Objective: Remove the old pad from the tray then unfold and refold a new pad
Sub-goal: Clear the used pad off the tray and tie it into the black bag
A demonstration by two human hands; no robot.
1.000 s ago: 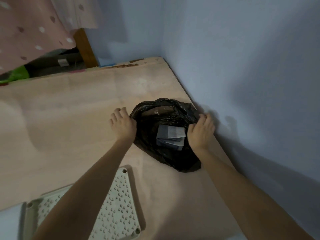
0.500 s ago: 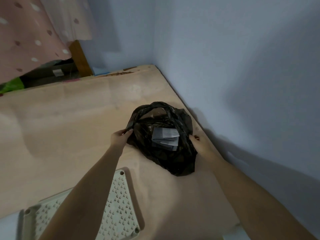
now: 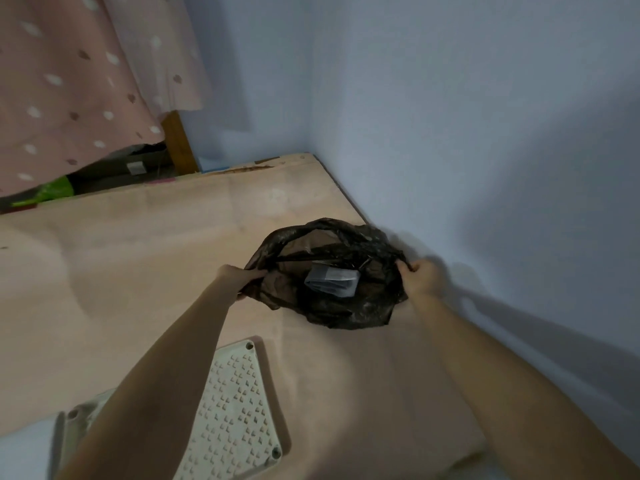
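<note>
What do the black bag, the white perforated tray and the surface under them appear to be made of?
Black bag: thin plastic film, glossy, crinkled, partly see-through where stretched. White perforated tray: likely moulded plastic, matte, with regular rows of small cut-outs and corner fasteners. Surface: probably plywood or board, pale and smooth, chipped along its far edge.

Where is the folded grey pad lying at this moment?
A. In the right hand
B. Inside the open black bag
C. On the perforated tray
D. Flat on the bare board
B: the folded grey pad shows through the mouth of the black bag, which the left hand and right hand hold open.
</note>
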